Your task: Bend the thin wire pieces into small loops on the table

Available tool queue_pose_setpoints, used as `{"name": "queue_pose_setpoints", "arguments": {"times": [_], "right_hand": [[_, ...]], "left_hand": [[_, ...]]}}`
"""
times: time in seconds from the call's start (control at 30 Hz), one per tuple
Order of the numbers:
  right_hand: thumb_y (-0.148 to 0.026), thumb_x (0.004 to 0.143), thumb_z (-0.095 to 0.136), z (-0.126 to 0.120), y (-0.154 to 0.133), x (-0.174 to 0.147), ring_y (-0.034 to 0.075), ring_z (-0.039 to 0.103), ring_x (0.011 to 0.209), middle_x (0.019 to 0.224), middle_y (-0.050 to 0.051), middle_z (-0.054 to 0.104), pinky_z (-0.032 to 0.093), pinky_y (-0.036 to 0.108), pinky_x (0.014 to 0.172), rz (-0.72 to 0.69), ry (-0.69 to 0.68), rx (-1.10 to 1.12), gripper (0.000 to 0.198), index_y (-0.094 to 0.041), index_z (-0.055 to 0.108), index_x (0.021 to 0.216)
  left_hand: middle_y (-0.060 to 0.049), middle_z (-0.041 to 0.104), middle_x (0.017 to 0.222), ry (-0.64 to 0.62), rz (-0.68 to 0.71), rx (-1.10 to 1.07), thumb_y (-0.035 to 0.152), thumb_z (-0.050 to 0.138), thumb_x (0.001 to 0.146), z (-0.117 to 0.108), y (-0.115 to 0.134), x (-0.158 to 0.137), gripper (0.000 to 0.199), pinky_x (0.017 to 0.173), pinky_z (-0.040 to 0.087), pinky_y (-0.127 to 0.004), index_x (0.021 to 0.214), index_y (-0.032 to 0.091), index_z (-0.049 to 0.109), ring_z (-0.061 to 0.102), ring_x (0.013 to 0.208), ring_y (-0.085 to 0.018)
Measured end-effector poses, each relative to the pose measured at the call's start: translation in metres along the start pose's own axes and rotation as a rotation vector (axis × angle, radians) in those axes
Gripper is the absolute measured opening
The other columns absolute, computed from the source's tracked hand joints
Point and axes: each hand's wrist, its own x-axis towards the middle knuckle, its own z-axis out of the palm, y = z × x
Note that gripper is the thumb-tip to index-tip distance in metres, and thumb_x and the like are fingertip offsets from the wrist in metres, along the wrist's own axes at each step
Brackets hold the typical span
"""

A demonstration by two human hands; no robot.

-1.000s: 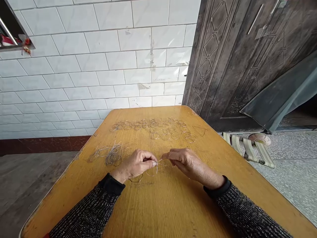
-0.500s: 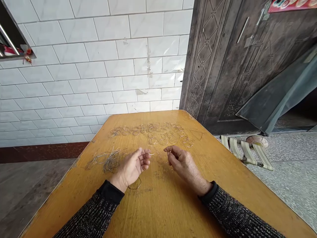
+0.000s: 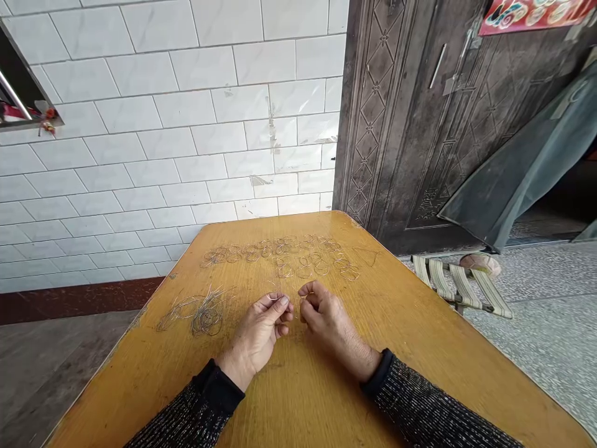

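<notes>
Over the middle of the wooden table my left hand point(image 3: 259, 330) is closed, with a thin wire point(image 3: 273, 298) pinched between thumb and forefinger. A short curved piece of the wire shows above the fingertips. My right hand point(image 3: 332, 322) is a little way to the right, its fingers curled in a pinch around what looks like the same wire; the grip itself is mostly hidden. Beyond both hands lie bent wire loops point(image 3: 321, 264), many shaped like figure eights, in rough rows. To the left rests a loose tangle of wire point(image 3: 206, 316).
The yellow-brown table point(image 3: 298, 398) stands against a white tiled wall point(image 3: 153, 143). A dark carved door point(image 3: 401, 137) is at the right, with a grey-green curtain point(image 3: 527, 168) beside it. A stool with striped straps point(image 3: 461, 285) stands on the floor by the table's right edge.
My left hand has turned, its thumb now pressed over the wire against the forefinger. Both hands have come closer together, and the camera view has shifted slightly.
</notes>
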Motion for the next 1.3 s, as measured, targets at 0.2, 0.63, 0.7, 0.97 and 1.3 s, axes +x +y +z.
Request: {"name": "queue_pose_setpoints", "arguments": {"times": [0.2, 0.63, 0.7, 0.97, 1.3], "right_hand": [[-0.034, 0.069, 0.054, -0.005, -0.007, 0.004, 0.004, 0.040, 0.035, 0.060, -0.005, 0.053, 0.031, 0.018, 0.034, 0.131, -0.099, 0.502, 0.022, -0.017, 0.046, 0.082], [-0.042, 0.065, 0.061, -0.001, -0.018, -0.004, 0.006, 0.052, 0.042, 0.056, -0.004, 0.055, 0.039, 0.017, 0.040, 0.203, -0.078, 0.587, 0.030, -0.017, 0.044, 0.068], [-0.043, 0.065, 0.061, -0.002, -0.018, -0.004, 0.005, 0.049, 0.041, 0.056, -0.004, 0.055, 0.038, 0.017, 0.039, 0.197, -0.086, 0.591, 0.031, -0.017, 0.045, 0.067], [-0.034, 0.064, 0.061, -0.011, -0.019, -0.003, 0.005, 0.039, 0.034, 0.047, -0.007, 0.052, 0.031, 0.018, 0.036, 0.161, -0.145, 0.556, 0.024, -0.018, 0.051, 0.078], [-0.016, 0.065, 0.049, -0.013, -0.011, -0.008, 0.006, 0.038, 0.037, 0.047, -0.007, 0.046, 0.032, 0.020, 0.040, 0.002, -0.138, 0.185, 0.013, -0.018, 0.054, 0.077]], "left_hand": [[0.005, 0.053, 0.067, -0.095, -0.116, -0.150, 0.025, 0.073, 0.064, 0.000, 0.004, -0.001, 0.022, 0.036, 0.023, -0.010, 0.075, 0.014, 0.056, 0.039, 0.041, 0.002], [0.004, 0.055, 0.062, 0.110, -0.145, -0.155, 0.015, 0.059, 0.076, -0.001, 0.000, 0.002, 0.007, 0.041, 0.036, -0.012, 0.074, 0.015, 0.053, 0.049, 0.044, -0.002], [0.005, 0.052, 0.059, 0.087, -0.151, -0.125, 0.017, 0.061, 0.074, -0.001, 0.001, 0.001, 0.009, 0.039, 0.032, -0.013, 0.074, 0.016, 0.052, 0.045, 0.041, -0.002], [0.006, 0.044, 0.051, -0.138, -0.250, -0.039, 0.022, 0.061, 0.070, -0.006, 0.007, -0.002, 0.011, 0.040, 0.023, -0.016, 0.068, 0.016, 0.052, 0.037, 0.040, -0.003], [0.005, 0.049, 0.052, -0.235, -0.192, 0.172, 0.029, 0.063, 0.069, -0.011, 0.010, -0.002, 0.017, 0.040, 0.025, -0.018, 0.072, 0.016, 0.052, 0.039, 0.039, -0.004]]}}
